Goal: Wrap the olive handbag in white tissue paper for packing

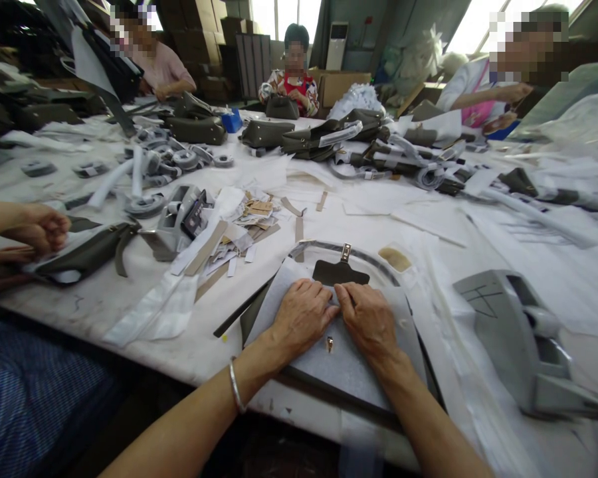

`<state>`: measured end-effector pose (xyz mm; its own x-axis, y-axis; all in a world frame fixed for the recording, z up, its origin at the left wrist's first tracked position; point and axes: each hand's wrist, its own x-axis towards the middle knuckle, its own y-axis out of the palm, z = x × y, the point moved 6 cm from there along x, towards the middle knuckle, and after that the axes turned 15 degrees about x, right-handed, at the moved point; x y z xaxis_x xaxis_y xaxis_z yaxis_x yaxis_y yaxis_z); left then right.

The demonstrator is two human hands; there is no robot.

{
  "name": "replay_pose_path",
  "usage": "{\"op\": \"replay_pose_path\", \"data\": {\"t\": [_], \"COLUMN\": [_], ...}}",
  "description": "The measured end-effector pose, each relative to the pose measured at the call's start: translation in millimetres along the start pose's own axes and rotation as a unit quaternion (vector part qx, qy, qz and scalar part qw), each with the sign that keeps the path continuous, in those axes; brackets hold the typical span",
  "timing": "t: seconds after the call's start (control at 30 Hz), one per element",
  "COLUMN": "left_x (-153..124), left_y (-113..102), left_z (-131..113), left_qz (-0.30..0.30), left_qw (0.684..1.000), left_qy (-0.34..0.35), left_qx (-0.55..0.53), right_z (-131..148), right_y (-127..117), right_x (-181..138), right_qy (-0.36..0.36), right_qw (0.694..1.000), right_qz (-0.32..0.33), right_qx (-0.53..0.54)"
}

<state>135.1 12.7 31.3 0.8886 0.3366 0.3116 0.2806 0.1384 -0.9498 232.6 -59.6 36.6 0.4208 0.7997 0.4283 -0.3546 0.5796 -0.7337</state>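
Observation:
A dark olive handbag (252,323) lies flat before me, mostly covered by a white paper sheet (299,368). My left hand (303,313) and my right hand (367,320) meet at the sheet's upper edge, with fingers curled and thumbs close together, pinching the paper. Just beyond my fingertips is a dark flap tab (341,273) with a metal clasp plate (346,251). A wrapped handle (379,255) arches around it. Between my wrists, a small gold-coloured metal fitting (329,343) shows on the paper.
A grey tape dispenser (513,338) stands at right, another dispenser (177,222) at left. Paper and tan strips (249,229) pile up ahead. A co-worker's hands (40,232) work on a bag at left. Several bags (323,136) and wrapped straps (179,156) lie farther back, near other people.

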Motion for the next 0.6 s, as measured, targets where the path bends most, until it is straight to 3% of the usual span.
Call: {"op": "replay_pose_path", "data": {"t": [0.2, 0.43, 0.53, 0.6], "left_x": [-3, 0, 2, 2], "left_y": [1, 2, 1, 1], "left_z": [3, 5, 3, 3], "left_qz": [-0.026, 0.003, 0.008, 0.005], "left_qw": [0.999, 0.999, 0.999, 0.999], "left_qy": [-0.02, -0.039, -0.036, -0.035], "left_qx": [0.007, 0.026, 0.034, 0.035], "right_z": [-2, -14, -26, -31], "right_y": [4, 6, 6, 4], "right_x": [2, 11, 11, 10], "right_qy": [0.074, 0.188, 0.212, 0.187], "right_qw": [0.992, 0.976, 0.975, 0.981], "right_qz": [0.053, 0.101, 0.059, 0.0], "right_qx": [-0.084, -0.049, 0.016, 0.054]}}
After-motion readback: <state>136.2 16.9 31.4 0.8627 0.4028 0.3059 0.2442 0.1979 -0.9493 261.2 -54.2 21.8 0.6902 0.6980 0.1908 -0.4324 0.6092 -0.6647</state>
